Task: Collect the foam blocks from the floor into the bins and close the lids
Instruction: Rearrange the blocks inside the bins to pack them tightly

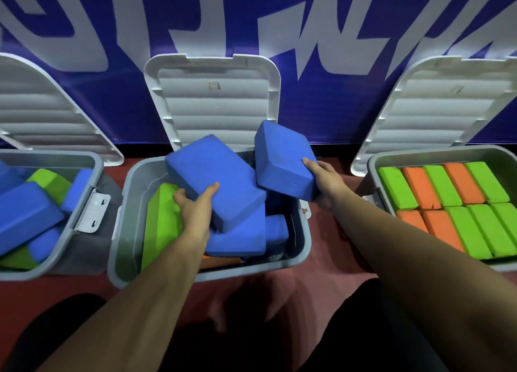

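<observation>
Head view. Looking down on three grey bins in a row on a red floor (335, 245), set against a blue banner (321, 106) with large white lettering.

Gripping a blue foam block (212, 173) with the left hand (193, 212), thumb laid across the top face, fingers tucked under the near corner. Tilted over the middle bin (131, 204), resting on or just above the blue blocks (240, 240) piled inside, hard to tell which.

Gripping a second blue block (279, 159) with the right hand (324, 181), thumb on the top face, fingers wrapped round the near end. Raised above the far right corner of the same bin.

Also inside the middle bin: a green block (162, 223) standing on edge along the left wall, and an orange block (221, 261) partly buried at the bottom. Behind it, the middle lid (212, 103) open and propped upright.

Further left, the left bin (56, 155) loosely heaped with blue and green blocks, with the left lid (42, 111) open and a white latch (93, 211) hanging at the right rim.

Further right, the right bin (419, 150) packed in neat rows with green blocks (397, 187) and orange blocks (419, 187), with the right lid (436, 106) likewise open and leaning back.
</observation>
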Demonstrator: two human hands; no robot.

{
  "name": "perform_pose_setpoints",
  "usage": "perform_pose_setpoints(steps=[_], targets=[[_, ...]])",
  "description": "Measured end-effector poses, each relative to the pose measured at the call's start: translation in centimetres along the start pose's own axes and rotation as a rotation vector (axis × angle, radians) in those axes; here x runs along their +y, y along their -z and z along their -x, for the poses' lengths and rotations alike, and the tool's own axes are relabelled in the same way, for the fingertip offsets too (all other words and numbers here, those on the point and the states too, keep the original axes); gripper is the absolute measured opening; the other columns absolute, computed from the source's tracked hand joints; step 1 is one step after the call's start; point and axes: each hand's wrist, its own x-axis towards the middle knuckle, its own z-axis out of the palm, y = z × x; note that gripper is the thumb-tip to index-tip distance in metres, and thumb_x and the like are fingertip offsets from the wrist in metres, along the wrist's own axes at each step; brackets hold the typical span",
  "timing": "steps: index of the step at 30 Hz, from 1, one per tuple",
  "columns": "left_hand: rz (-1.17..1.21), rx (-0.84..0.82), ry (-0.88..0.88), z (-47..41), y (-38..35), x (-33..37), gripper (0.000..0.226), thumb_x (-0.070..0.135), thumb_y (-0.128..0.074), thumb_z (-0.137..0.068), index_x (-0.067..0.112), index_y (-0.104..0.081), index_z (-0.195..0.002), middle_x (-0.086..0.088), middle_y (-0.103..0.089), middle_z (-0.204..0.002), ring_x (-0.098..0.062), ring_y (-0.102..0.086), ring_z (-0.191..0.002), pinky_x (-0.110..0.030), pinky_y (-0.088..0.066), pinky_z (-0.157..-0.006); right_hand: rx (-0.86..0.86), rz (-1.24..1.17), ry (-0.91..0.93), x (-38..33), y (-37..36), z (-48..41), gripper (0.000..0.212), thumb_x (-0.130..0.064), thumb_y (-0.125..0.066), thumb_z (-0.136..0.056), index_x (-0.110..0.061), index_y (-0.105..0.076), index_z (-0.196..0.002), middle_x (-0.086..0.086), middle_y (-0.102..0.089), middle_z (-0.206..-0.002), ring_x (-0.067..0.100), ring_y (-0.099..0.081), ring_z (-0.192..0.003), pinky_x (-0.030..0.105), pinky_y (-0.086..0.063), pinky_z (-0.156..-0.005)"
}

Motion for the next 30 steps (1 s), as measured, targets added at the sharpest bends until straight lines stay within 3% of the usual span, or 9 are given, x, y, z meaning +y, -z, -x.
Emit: perform_pose_setpoints(steps=[3, 6, 11, 14, 16, 19, 22, 25, 30], targets=[[0.035, 0.020, -0.172, 1.4, -0.1, 2.3, 0.065, 0.025, -0.079, -0.069, 0.031, -0.044, -0.123, 0.002, -0.066, -0.115, -0.018, -0.067, -0.095, -0.033, -0.054, -0.077, 0.007, 0.043, 0.109, -0.2, 0.6, 0.1, 0.062, -0.037, -0.079, -0.082, -0.027, -0.049, -0.134, -0.006, -0.062, -0.115, 0.017, -0.066, -0.099, 0.044, -0.057, -0.087], [0.056, -0.062, -0.256, 1.8, 0.3, 4.8, 0.056, 0.018, -0.076, -0.073, 0.030, -0.052, -0.122, 0.005, -0.068, -0.112, -0.018, -0.069, -0.097, -0.035, -0.056, -0.080, 0.050, 0.079, 0.196, -0.4, 1.7, -0.2, 0.058, -0.036, -0.080, -0.081, -0.026, -0.052, -0.130, -0.005, -0.064, -0.117, 0.017, -0.067, -0.100, 0.044, -0.058, -0.084], [0.034, -0.298, -0.246, 1.5, -1.2, 7.0, 0.049, 0.012, -0.072, -0.080, 0.018, -0.059, -0.127, -0.004, -0.072, -0.114, -0.025, -0.071, -0.100, -0.039, -0.058, -0.084, 0.048, 0.231, 0.266, 0.7, 3.4, -0.5, 0.060, -0.035, -0.080, -0.081, -0.028, -0.050, -0.133, 0.003, -0.065, -0.114, 0.017, -0.068, -0.093, 0.038, -0.058, -0.080], [-0.009, -0.420, -0.173, 1.1, -4.6, 6.3, 0.034, 0.019, -0.070, -0.085, 0.016, -0.067, -0.118, -0.003, -0.074, -0.110, -0.025, -0.070, -0.102, -0.040, -0.056, -0.091, 0.009, 0.242, 0.239, 1.6, 2.6, -0.6, 0.057, -0.036, -0.078, -0.083, -0.031, -0.049, -0.133, 0.008, -0.065, -0.111, 0.021, -0.069, -0.093, 0.037, -0.058, -0.079], [-0.026, -0.452, -0.136, 0.7, -6.8, 5.2, 0.036, 0.027, -0.072, -0.082, 0.015, -0.068, -0.116, -0.002, -0.075, -0.108, -0.023, -0.071, -0.099, -0.040, -0.056, -0.091, 0.023, 0.191, 0.225, 2.1, 2.0, -0.7, 0.049, -0.033, -0.074, -0.087, -0.026, -0.053, -0.130, 0.011, -0.067, -0.114, 0.023, -0.069, -0.095, 0.034, -0.056, -0.076], [-0.107, -0.451, -0.099, -0.1, -8.8, 3.3, 0.046, 0.039, -0.072, -0.081, 0.015, -0.064, -0.119, 0.000, -0.073, -0.111, -0.020, -0.071, -0.098, -0.038, -0.056, -0.090, 0.048, 0.118, 0.163, 2.1, 2.0, -0.5, 0.027, -0.039, -0.057, -0.098, -0.019, -0.066, -0.113, 0.003, -0.073, -0.108, 0.024, -0.068, -0.103, 0.035, -0.055, -0.082], [-0.241, -0.447, -0.061, -0.8, -9.5, 1.5, 0.047, 0.041, -0.059, -0.089, 0.021, -0.051, -0.131, 0.001, -0.066, -0.120, -0.018, -0.065, -0.101, -0.037, -0.053, -0.090, -0.005, 0.032, -0.003, 1.7, 2.6, -0.4, 0.054, -0.070, -0.039, -0.093, -0.026, -0.066, -0.105, -0.004, -0.074, -0.102, 0.020, -0.067, -0.101, 0.042, -0.053, -0.089], [-0.212, -0.495, -0.044, -0.7, -9.8, 0.6, 0.050, 0.039, -0.055, -0.088, 0.029, -0.043, -0.136, 0.005, -0.063, -0.120, -0.016, -0.063, -0.103, -0.032, -0.051, -0.080, -0.042, 0.045, -0.023, 1.6, 2.7, -0.9, 0.063, -0.078, -0.041, -0.087, -0.025, -0.066, -0.111, -0.004, -0.077, -0.098, 0.019, -0.069, -0.099, 0.038, -0.053, -0.084], [-0.262, -0.583, -0.078, -1.0, -10.8, 0.2, 0.050, 0.041, -0.054, -0.095, 0.032, -0.035, -0.140, 0.010, -0.058, -0.124, -0.010, -0.060, -0.106, -0.030, -0.048, -0.085, -0.088, 0.146, 0.041, 1.7, 2.0, -1.2, 0.067, -0.084, -0.051, -0.070, -0.037, -0.072, -0.113, -0.011, -0.072, -0.115, 0.014, -0.064, -0.114, 0.039, -0.045, -0.105]])
